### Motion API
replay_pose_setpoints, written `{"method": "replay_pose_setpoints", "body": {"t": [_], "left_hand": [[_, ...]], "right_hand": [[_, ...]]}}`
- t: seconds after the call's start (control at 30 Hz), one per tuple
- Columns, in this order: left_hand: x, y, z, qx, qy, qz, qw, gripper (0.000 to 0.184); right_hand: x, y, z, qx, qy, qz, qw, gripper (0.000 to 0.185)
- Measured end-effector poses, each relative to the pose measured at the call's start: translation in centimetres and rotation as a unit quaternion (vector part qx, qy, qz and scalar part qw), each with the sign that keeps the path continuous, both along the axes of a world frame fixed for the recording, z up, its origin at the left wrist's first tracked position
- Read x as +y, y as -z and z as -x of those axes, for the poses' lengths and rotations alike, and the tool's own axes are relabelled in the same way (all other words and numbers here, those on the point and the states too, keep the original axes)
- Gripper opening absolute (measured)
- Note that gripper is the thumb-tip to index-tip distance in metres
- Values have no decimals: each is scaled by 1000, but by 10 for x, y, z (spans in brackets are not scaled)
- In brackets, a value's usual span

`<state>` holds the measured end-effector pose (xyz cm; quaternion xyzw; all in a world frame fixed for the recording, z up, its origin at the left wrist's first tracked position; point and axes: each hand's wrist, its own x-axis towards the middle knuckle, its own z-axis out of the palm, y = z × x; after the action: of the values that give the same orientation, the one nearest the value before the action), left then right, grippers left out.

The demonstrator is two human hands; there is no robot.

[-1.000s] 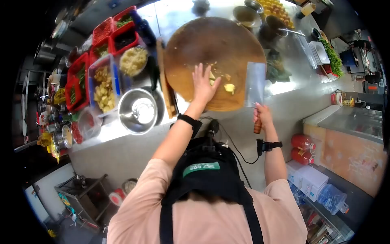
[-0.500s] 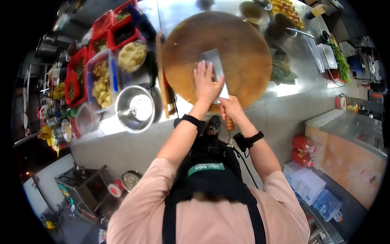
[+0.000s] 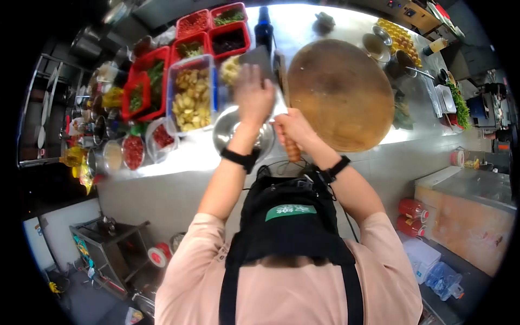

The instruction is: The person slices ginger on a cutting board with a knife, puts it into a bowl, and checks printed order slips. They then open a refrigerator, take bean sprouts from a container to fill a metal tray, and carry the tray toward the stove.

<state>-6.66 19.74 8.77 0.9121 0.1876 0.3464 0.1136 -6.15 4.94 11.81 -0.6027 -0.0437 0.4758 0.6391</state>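
My right hand [image 3: 295, 128] is closed round the wooden handle of a cleaver [image 3: 275, 89], whose blade points up and left. Over the blade lies my left hand [image 3: 254, 97], blurred, its fingers stretched out; whether anything is under the palm is hidden. Both are left of the round wooden chopping board [image 3: 341, 97]. Beneath my left hand and wrist is a steel bowl [image 3: 223, 132], partly covered. Pale chopped food [image 3: 230, 70] shows just beyond my left fingers. A clear tub of yellow pieces [image 3: 192, 100] stands to the left.
Red containers [image 3: 154, 81] of vegetables stand at the back left, near a dark bottle [image 3: 264, 30]. Small bowls of red food [image 3: 133, 151] sit at the front left. Metal bowls [image 3: 376, 47] and a yellow tray [image 3: 401, 40] are at the back right.
The cleaver went from the board's right side onto its middle, then left off the board with both hands. The yellow bits seen on the board earlier no longer show there. The view has shifted left.
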Motion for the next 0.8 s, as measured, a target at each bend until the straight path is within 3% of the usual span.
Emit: {"method": "replay_pose_setpoints", "body": {"t": [0.07,0.1,0.13,0.17,0.2,0.23,0.27,0.33,0.37,0.4,0.47,0.6,0.63,0.8], "left_hand": [[53,-9,30,38,-16,-40,998,43],[80,-3,40,-8,-14,-115,993,36],[108,7,48,-48,-4,-84,995,32],[127,-6,65,78,-16,-19,997,31],[167,16,75,284,-76,-69,953,36],[193,42,85,290,-160,-78,940,42],[193,7,92,378,-163,32,911,45],[220,35,93,291,-164,-19,942,43],[219,41,95,255,-153,-20,954,42],[212,44,97,257,-146,-14,955,42],[186,35,89,164,-81,-11,983,41],[114,-2,88,134,58,50,988,34],[96,9,86,88,86,53,991,29],[-23,-12,78,103,276,150,944,27]], "right_hand": [[49,-8,20,5,-21,-24,999,11],[69,-7,27,7,-29,-37,999,10],[87,-1,34,6,-17,-50,999,16],[96,-6,39,5,-13,-51,999,17],[100,-3,39,11,5,-51,999,16],[103,2,36,15,23,-51,998,16],[100,4,31,-5,47,-48,998,15],[73,-17,14,-41,81,26,995,15],[44,-35,1,86,18,60,994,18],[35,-10,-12,-59,91,108,988,21],[-7,3,-31,-154,168,105,968,15],[-84,54,-76,-68,276,51,957,12],[-99,77,-89,-39,295,34,954,12],[-124,116,-111,-2,356,22,934,18]]}}
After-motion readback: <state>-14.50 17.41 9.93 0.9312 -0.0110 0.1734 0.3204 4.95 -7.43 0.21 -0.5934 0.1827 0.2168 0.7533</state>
